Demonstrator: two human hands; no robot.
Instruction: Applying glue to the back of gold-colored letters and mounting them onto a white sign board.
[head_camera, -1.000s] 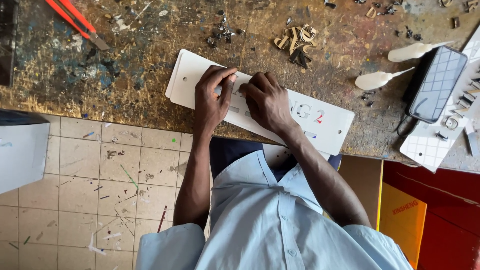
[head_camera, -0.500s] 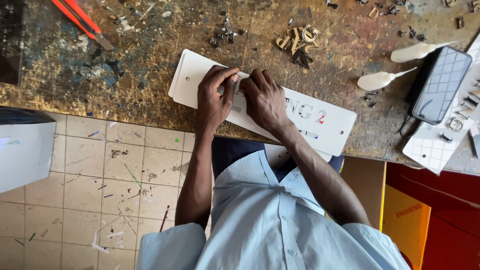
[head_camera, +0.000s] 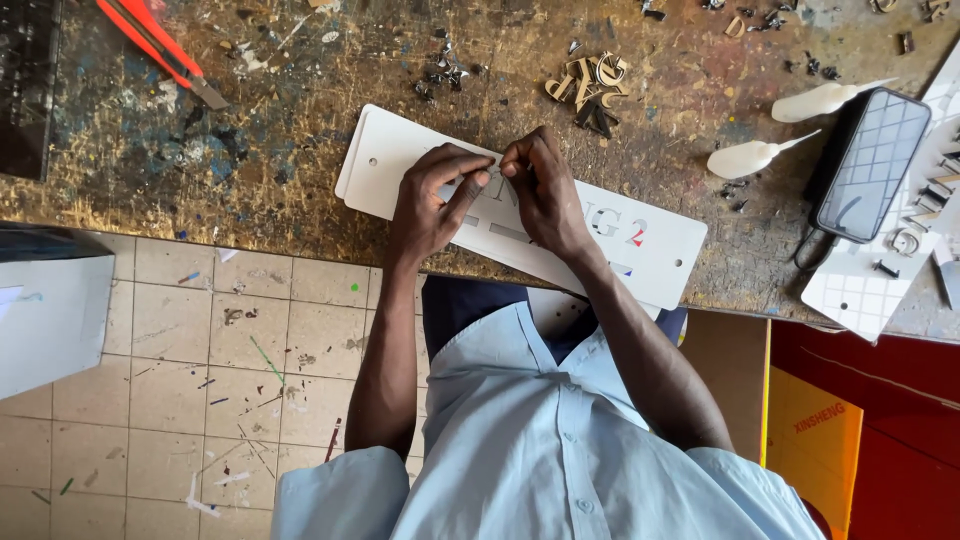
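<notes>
The white sign plate (head_camera: 640, 245) lies slantwise near the front edge of our stained workbench (head_camera: 250, 170), and both our hands rest on its left half. Our left hand (head_camera: 430, 200) and right hand (head_camera: 540, 190) meet fingertip to fingertip, pinching something too small to make out (perhaps a letter). At two o'clock lies a phone (head_camera: 870, 165); at ten o'clock, a red cutter (head_camera: 160, 50).

1. Location type: a small sign-making workshop.
2. The counter (head_camera: 200, 190) is scarred, paint-stained and strewn with offcuts.
3. A white sign plate (head_camera: 650, 250) lies on it, with a pile of cut-out letters (head_camera: 590, 80) nearby.
4. An orange utility knife (head_camera: 155, 50) lies on the counter.
5. The tiled floor (head_camera: 200, 380) is littered with scraps.
</notes>
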